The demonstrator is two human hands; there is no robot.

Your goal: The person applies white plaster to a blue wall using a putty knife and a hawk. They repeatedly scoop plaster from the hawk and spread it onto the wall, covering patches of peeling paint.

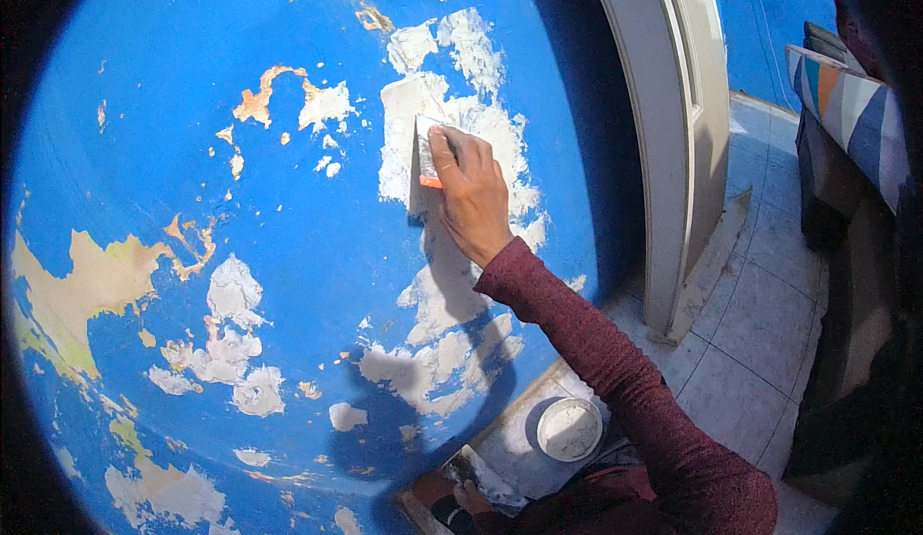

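So the right hand point(469, 194) is up on the peeling blue painted wall point(298, 247), fingers curled tight around a small putty knife with an orange handle and a flat pale blade point(424, 155). The blade is pressed flat against the wall, right on the left edge of a big patch of white filler point(452, 131) that runs up and down through the middle of the wall. The arm is in a dark red knitted sleeve point(596, 343) coming up from the bottom right.

The left hand point(471, 498) is way down at the bottom edge, mostly hidden. It seems to be closed on a flat board or wide blade smeared with grey-white filler point(486, 477), but I honestly can't tell the grip for sure since so little of it shows.

Just right of that, on the pale tiled floor point(760, 343), sits a small round white tub of filler point(569, 429), near the foot of the wall.

The wall itself is rough: lots of spots where the blue has flaked off to tan and yellowish layers on the left, plus more white patched bits lower down. On the right there's a white door frame point(673, 131), and past it a piece of furniture with a striped cushion point(851, 102) at the far right edge.
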